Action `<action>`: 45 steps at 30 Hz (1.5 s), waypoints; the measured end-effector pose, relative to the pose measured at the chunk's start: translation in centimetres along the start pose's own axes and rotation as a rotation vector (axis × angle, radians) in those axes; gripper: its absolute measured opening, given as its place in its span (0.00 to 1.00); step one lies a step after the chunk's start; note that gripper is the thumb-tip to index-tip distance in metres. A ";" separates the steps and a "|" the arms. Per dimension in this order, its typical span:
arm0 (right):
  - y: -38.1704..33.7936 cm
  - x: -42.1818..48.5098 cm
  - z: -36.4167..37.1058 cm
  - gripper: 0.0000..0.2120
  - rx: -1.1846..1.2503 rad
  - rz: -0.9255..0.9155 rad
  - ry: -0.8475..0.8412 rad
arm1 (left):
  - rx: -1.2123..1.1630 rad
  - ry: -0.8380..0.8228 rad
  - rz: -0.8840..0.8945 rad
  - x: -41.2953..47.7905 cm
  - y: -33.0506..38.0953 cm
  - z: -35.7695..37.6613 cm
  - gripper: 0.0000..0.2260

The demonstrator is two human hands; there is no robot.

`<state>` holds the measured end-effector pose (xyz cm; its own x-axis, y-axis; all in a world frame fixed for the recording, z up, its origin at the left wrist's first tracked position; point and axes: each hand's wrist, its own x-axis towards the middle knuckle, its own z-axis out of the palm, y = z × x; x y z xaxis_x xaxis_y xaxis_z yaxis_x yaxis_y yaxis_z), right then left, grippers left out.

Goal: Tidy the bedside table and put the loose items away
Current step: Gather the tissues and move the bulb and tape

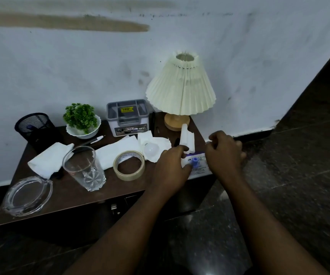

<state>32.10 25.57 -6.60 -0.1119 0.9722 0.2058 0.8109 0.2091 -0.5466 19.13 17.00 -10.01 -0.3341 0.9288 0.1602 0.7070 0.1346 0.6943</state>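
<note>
Dark bedside table (71,197), left hand (171,167) gripping white paper (188,138), right hand (225,149) curled, grasp unclear.

The left hand (171,167) and right hand (226,153) are bare; behind the fingers (177,150), both forearms are bare too.
</note>
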 end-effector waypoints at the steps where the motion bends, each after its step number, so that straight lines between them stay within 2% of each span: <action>1: -0.9 0.1 0.1 0.09 -0.003 -0.032 -0.001 | -0.011 0.012 -0.010 0.1 -0.2 -0.5 0.19; 4: -3.0 -0.2 0.8 0.11 -0.022 -0.115 -0.016 | -0.028 0.094 -0.064 0.0 -1.0 -2.3 0.14; 6: -4.3 -0.7 1.4 0.16 -0.020 -0.169 -0.047 | -0.004 0.137 -0.099 -0.2 -2.1 -3.9 0.16; 11: -7.0 -1.4 3.0 0.19 -0.088 -0.316 -0.175 | 0.084 0.157 -0.161 -1.3 -5.1 -8.1 0.21; 14: -7.7 -1.7 3.8 0.22 -0.024 -0.381 -0.213 | 0.121 0.157 -0.153 -2.5 -6.4 -9.5 0.22; 18: -8.0 -2.2 5.4 0.23 -0.013 -0.409 -0.298 | 0.196 0.090 -0.091 -3.9 -7.3 -9.9 0.22; 23: -9.2 -3.2 7.6 0.26 -0.138 -0.404 -0.360 | 0.289 0.019 -0.012 -4.7 -7.5 -9.7 0.20; 29: -9.7 -3.4 8.8 0.30 -0.244 -0.399 -0.518 | 0.309 -0.003 0.042 -5.2 -7.9 -10.3 0.18; 33: -9.3 -3.5 9.0 0.27 -0.308 -0.337 -0.486 | 0.309 -0.052 0.078 -6.0 -8.0 -11.0 0.08; 38: -9.7 -3.7 8.3 0.17 -0.265 -0.293 -0.304 | 0.344 -0.044 0.125 -6.4 -8.1 -11.1 0.10; 40: -10.2 -3.5 7.6 0.13 -0.030 -0.234 -0.256 | 0.319 -0.047 0.127 -6.4 -7.8 -11.3 0.15; 42: -11.0 -3.2 6.3 0.05 0.511 -0.065 -0.287 | 0.294 -0.054 0.125 -6.4 -7.6 -11.6 0.18; 43: -11.4 -3.0 5.5 0.04 0.783 0.054 -0.319 | 0.289 -0.058 0.123 -6.2 -7.5 -11.7 0.18; 45: -11.6 -2.8 4.6 0.11 1.061 0.226 -0.402 | 0.293 -0.065 0.117 -6.0 -7.4 -11.8 0.16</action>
<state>20.37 20.94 -4.55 -0.3551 0.9223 -0.1526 -0.0329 -0.1755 -0.9839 8.59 6.38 -7.84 -0.2059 0.9628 0.1750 0.8908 0.1104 0.4407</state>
